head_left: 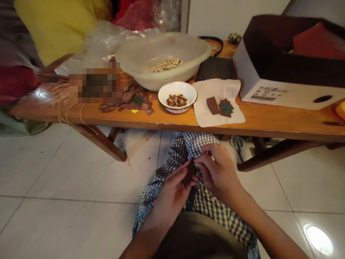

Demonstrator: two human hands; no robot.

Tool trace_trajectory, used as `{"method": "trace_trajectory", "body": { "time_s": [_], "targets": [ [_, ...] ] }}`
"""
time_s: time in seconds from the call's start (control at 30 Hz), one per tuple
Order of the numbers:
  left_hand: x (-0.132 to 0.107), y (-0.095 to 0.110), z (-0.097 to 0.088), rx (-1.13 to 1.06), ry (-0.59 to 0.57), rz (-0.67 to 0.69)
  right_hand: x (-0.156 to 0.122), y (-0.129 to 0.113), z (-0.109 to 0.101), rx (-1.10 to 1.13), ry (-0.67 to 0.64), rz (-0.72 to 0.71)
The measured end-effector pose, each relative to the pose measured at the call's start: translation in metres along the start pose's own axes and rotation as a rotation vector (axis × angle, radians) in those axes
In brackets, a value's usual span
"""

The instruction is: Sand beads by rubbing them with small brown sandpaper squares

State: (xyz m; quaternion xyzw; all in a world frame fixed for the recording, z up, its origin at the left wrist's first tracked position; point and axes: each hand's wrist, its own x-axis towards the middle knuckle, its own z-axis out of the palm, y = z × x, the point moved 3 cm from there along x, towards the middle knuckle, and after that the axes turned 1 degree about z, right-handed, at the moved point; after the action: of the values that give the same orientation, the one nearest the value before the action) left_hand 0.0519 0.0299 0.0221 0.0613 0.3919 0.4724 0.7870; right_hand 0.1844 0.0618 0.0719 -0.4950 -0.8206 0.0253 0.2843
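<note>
Over my lap, my left hand (175, 185) grips a small dark brown flat piece (189, 172) between thumb and fingers. My right hand (217, 171) is pinched at the upper right edge of this piece; whether a smaller item sits in its fingertips is hidden. On the bench ahead, a white cloth (203, 117) carries brown and green flat pieces (225, 108). Left of the cloth stands a small white bowl (163, 94) with many coloured beads in it. Further left lies a heap of brown flat scraps (134, 97) with a green one on top.
Behind the small bowl sits a large translucent basin (129, 68) with pale beads inside. A black and white box (285, 86) stands on the bench's right. Loose pale strands (58, 93) hang over the left edge. Scissors (237, 145) are below the wooden bench (283, 122).
</note>
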Motion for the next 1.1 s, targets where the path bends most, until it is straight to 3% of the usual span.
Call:
{"method": "trace_trajectory", "body": {
  "time_s": [0.13, 0.23, 0.4, 0.53, 0.67, 0.73, 0.8, 0.9, 0.97, 1.1],
  "targets": [
    [0.0, 0.004, 0.0, -0.026, 0.032, -0.006, 0.008, 0.012, -0.001, 0.008, 0.071, 0.059],
    [-0.001, 0.009, 0.001, -0.087, 0.02, -0.018, 0.026, 0.008, -0.009, 0.084, 0.094, 0.069],
    [-0.006, 0.028, -0.008, -0.155, 0.07, 0.042, 0.093, 0.001, -0.027, 0.083, 0.26, 0.022],
    [-0.008, 0.058, -0.018, -0.118, 0.19, 0.098, 0.158, 0.012, -0.014, -0.072, 0.098, -0.005],
    [-0.01, 0.108, -0.027, 0.04, 0.277, 0.32, 0.188, 0.021, -0.001, -0.04, 0.048, -0.045],
    [-0.011, 0.142, -0.028, 0.223, 0.24, 0.481, 0.186, 0.026, -0.005, 0.012, 0.085, -0.038],
    [-0.008, 0.175, -0.027, 0.454, 0.169, 0.541, 0.175, 0.032, -0.018, 0.085, 0.154, -0.008],
    [0.005, 0.223, -0.022, 0.698, 0.148, 0.543, 0.144, 0.043, -0.046, 0.213, 0.241, 0.068],
    [0.019, 0.252, -0.012, 0.944, 0.14, 0.56, 0.12, 0.049, -0.061, 0.431, 0.243, 0.131],
    [0.046, 0.3, 0.016, 1.126, 0.184, 0.607, 0.078, 0.056, -0.072, 0.677, 0.249, 0.246]
  ]
}}
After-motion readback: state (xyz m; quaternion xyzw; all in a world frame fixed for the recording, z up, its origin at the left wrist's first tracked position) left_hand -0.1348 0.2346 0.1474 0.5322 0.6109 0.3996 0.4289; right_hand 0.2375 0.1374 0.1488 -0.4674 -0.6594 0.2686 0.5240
